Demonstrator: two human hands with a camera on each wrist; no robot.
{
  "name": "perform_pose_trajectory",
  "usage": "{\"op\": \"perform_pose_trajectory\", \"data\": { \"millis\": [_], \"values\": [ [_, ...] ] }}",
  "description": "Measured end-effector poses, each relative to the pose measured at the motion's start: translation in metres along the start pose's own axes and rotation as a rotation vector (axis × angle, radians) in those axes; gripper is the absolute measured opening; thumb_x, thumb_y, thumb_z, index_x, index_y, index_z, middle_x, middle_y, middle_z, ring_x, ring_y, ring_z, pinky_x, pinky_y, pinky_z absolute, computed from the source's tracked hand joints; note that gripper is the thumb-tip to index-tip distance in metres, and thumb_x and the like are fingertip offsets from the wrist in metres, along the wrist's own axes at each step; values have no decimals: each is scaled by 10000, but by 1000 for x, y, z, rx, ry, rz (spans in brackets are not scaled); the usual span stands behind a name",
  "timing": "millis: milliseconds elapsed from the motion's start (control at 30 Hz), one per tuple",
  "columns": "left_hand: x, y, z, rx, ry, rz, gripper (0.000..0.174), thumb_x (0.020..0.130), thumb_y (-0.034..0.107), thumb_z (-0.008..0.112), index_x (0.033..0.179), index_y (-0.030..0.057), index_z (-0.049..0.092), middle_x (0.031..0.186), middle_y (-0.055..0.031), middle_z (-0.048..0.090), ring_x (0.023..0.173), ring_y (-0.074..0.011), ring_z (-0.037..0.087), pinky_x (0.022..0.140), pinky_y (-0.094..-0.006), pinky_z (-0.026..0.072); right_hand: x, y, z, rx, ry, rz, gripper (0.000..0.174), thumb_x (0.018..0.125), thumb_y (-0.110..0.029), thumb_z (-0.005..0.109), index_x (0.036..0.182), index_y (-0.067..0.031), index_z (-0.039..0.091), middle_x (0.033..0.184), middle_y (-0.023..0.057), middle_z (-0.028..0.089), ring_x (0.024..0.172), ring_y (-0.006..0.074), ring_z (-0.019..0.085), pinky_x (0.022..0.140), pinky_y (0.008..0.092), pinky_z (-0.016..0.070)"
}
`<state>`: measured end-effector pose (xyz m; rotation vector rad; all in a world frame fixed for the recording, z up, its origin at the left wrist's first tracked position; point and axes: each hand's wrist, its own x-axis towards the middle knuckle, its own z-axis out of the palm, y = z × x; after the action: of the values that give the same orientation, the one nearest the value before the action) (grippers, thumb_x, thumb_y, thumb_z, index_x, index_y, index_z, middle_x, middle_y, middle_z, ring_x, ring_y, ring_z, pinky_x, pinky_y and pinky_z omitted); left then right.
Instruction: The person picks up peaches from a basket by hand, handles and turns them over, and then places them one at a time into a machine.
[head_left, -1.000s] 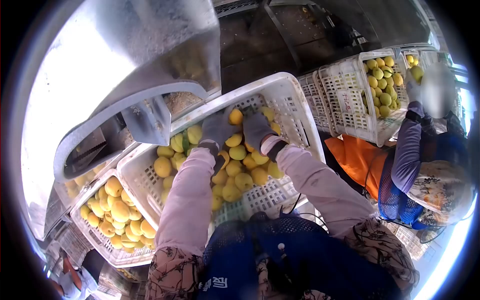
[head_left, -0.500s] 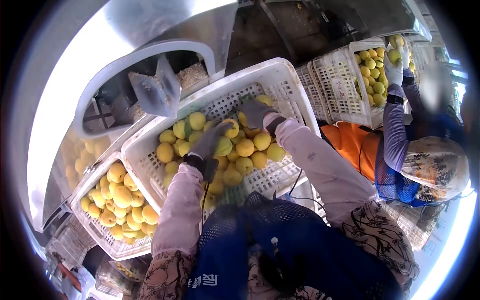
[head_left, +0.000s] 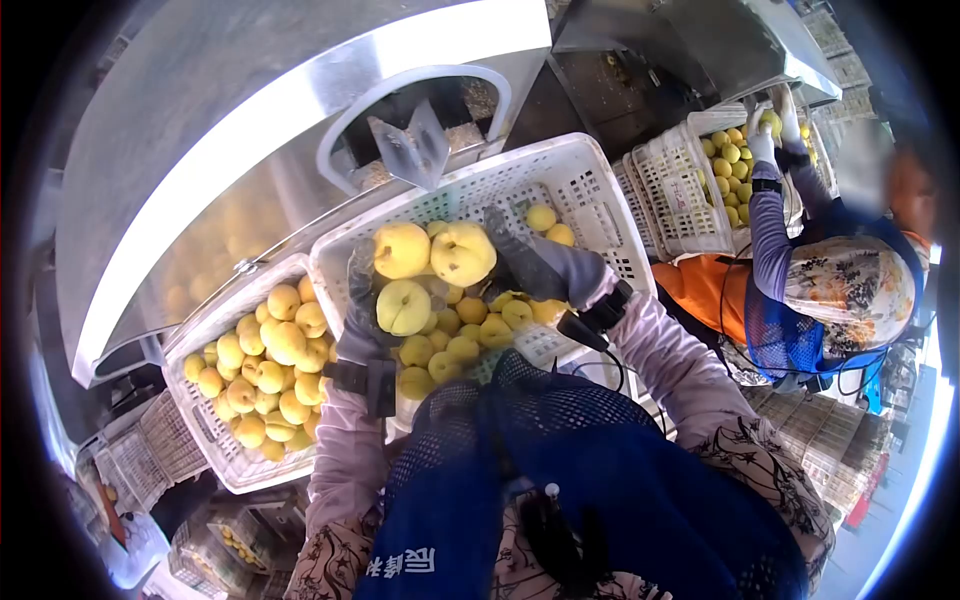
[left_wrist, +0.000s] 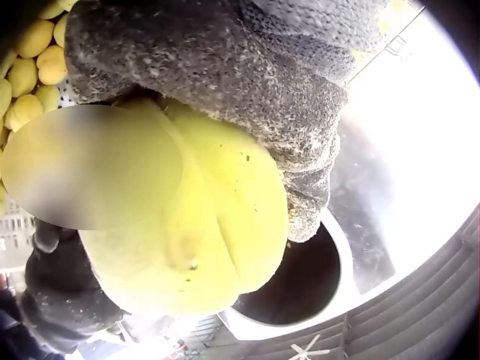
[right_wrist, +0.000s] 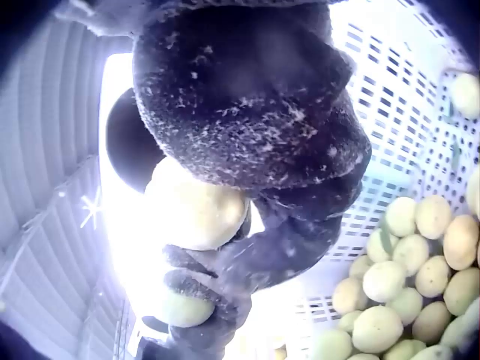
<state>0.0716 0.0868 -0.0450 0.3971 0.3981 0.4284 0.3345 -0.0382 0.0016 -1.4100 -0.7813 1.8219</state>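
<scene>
Both hands wear grey gloves and are raised over a white crate [head_left: 600, 190] in the head view. My left hand [head_left: 358, 318] grips yellow peaches at the crate's left: a lower peach [head_left: 404, 307] and an upper peach [head_left: 401, 250]. Right of these, my right hand [head_left: 545, 262] holds another peach [head_left: 463, 252] at its fingertips. The left wrist view shows a creased peach [left_wrist: 217, 210] large under the gloved fingers [left_wrist: 217, 75]. In the right wrist view, a pale peach [right_wrist: 196, 210] sits against the right glove [right_wrist: 247, 105]. More peaches [head_left: 465, 345] lie in the crate below.
A second crate of peaches [head_left: 265, 375] stands to the left. Behind is a metal machine [head_left: 270, 180] with a rounded opening [head_left: 420, 130]. At right, another person [head_left: 830, 290] works over a crate [head_left: 665, 195] of peaches. Cables [head_left: 610, 360] hang from my right wrist.
Both hands, earlier down among the peaches, have come up with peaches in them, closer to the head camera. The left hand moved left. The view has shifted, and the machine opening appears farther right.
</scene>
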Motion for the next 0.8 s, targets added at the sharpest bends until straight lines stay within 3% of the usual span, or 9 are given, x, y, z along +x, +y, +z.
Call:
{"op": "perform_pose_trajectory", "data": {
  "millis": [33,100,133,200,300,433,533,700,800],
  "values": [
    [-7,7,4,-13,-131,-5,742,1025,640,499,1435,22,519,1304,-169,655,1145,-312,671,932,-432,602,-5,-9,11,-10,-1,-13,782,1027,-605,573,1399,83,572,1170,230,747,1126,281,719,940,330,569],
    [-12,9,2,-55,-320,1,719,1044,615,479,1474,38,486,1364,-182,617,1193,-313,649,980,-431,587,-17,-29,32,-500,92,-924,743,1006,-513,664,1497,21,502,1345,150,656,1152,247,661,843,278,583],
    [-17,4,10,270,-101,194,726,1043,619,474,1492,48,467,1392,-196,590,1231,-320,626,1004,-425,575,-24,-38,42,-512,92,-937,743,1006,-513,664,1497,21,502,1345,150,656,1152,247,661,843,278,583],
    [-24,4,10,593,117,405,734,1042,624,469,1510,58,448,1421,-210,562,1269,-327,603,1028,-420,563,-35,-55,60,136,96,-302,764,984,-445,711,1564,-24,445,1413,131,617,1209,231,635,871,288,577],
    [-31,13,8,286,-82,578,667,1078,548,445,1547,76,399,1510,-218,496,1352,-327,542,1121,-420,500,-46,-67,73,-26,-51,-307,774,963,-362,755,1574,-23,424,1403,139,622,1209,226,639,873,308,586],
    [-29,39,20,-367,-368,164,651,1095,515,412,1568,70,364,1597,-216,434,1402,-326,500,1229,-434,383,-56,-76,98,62,-58,-294,715,938,-344,796,1518,-42,508,1331,112,651,1138,206,650,861,315,572],
    [-33,38,27,-173,-114,299,669,1060,393,574,1581,57,323,1536,-231,481,1369,-319,533,1193,-431,431,-52,-74,105,142,-32,-316,688,909,-297,818,1483,-44,537,1305,93,662,1145,207,655,875,300,563],
    [-30,30,36,1027,71,978,877,891,-77,729,1596,31,220,1397,-199,560,1294,-279,599,1083,-429,536,-49,-86,109,-330,22,-442,737,828,-256,863,1453,-29,546,1319,106,659,1212,230,633,1018,339,517],
    [-25,32,41,1128,153,1132,814,921,-27,723,1583,57,258,1437,-209,544,1287,-268,605,1078,-424,545,-47,-97,112,-309,154,-533,778,789,-255,887,1452,-36,544,1329,129,655,1252,256,615,1089,369,475]
  ]
}}
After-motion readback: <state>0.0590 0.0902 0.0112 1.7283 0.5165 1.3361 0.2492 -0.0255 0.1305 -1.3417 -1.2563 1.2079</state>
